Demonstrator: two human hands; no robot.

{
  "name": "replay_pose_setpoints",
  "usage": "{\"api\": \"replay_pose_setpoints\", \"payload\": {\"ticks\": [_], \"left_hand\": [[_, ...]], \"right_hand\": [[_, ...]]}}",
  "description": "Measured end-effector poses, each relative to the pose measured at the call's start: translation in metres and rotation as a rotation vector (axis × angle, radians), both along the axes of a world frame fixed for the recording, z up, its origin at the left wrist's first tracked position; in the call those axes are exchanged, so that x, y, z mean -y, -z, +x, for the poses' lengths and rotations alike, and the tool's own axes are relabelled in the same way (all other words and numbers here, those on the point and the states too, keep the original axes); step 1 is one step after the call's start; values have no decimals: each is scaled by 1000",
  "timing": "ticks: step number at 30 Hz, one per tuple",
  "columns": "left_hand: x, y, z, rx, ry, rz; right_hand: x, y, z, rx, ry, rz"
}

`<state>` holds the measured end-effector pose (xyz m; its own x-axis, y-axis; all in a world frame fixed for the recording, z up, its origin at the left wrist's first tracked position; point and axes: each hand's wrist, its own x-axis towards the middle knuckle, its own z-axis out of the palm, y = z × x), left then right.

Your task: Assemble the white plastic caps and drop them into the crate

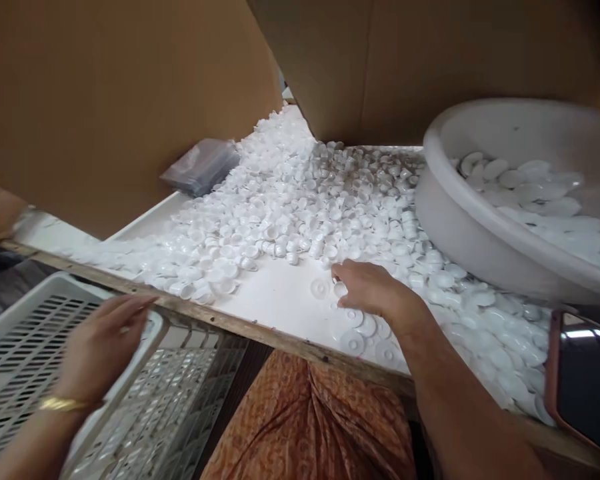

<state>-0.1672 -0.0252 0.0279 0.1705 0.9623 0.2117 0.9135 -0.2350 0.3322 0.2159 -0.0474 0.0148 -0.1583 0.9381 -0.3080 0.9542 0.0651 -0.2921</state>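
The loose pieces (290, 207) look like smooth, glossy plastic, the basin (470, 220) duller plastic; the cardboard panels (105, 100) are matt, the wooden edging (280, 342) rough, the bracelet (63, 405) shiny metal, the bag (203, 167) glossy film

White pieces (280, 213), orange patterned cloth (310, 420)

The gold bangle (63, 404) on the left forearm (33, 437) catches my eye first — narrow, shiny, its surface looking ridged, though blur hides the finer pattern. The right forearm (447, 377) is bare, as are the left hand (97, 343) and right hand (367, 287). Over the lap spreads a loose garment (307, 427) in burnt orange — printed all over with small darker motifs, and creased into soft folds that gather near the middle.
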Motion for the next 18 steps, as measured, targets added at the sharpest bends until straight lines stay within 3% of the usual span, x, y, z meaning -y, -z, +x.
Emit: {"api": "replay_pose_setpoints", "payload": {"ticks": [5,10,14,18], "left_hand": [[-30,11,102,-16,354,164],[-54,33,178,-167,502,141],[-60,43,198,-305,466,72],[-54,42,182,-57,386,-58]], "right_hand": [[-4,16,-16,-138,-70,89],[-11,29,-19,-256,0,252],[-15,30,-20,-339,97,325],[-15,26,-26,-463,114,311]]}}
